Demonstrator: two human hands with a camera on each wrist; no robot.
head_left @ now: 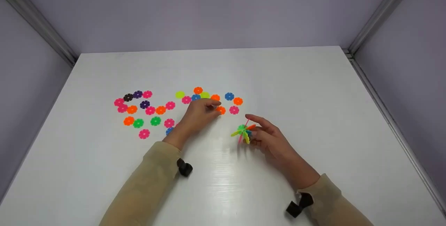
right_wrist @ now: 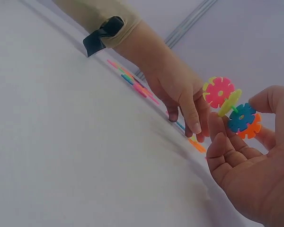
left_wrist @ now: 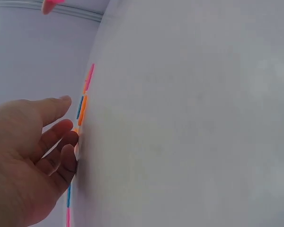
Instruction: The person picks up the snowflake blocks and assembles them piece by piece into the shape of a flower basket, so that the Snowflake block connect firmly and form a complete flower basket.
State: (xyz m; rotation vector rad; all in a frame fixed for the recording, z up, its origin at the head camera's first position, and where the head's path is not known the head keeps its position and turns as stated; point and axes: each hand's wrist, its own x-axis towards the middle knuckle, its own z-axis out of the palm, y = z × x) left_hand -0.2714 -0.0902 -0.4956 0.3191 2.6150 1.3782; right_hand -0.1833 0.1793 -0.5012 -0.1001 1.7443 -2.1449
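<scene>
My right hand (head_left: pixel 275 141) holds a small cluster of interlocked snowflake discs (head_left: pixel 242 130) above the tabletop. Pink, yellow, blue, green and orange discs stick out of that cluster at different angles. In the right wrist view the blue disc (right_wrist: pixel 242 117) sits between the thumb and fingers. My left hand (head_left: pixel 201 114) hangs over the loose discs, its fingertips close to an orange disc (head_left: pixel 221 110). A gap shows between thumb and fingers of the left hand (left_wrist: pixel 33 151), with nothing held there. Part of the loose discs is hidden beneath the left hand and wrist.
Loose snowflake discs lie flat on the white table (head_left: pixel 296 79), several of them grouped at the left, such as a green disc (head_left: pixel 155 121). A blue disc (head_left: pixel 229 96) and a pink disc (head_left: pixel 234 110) lie right of the left hand. Pale walls surround the table.
</scene>
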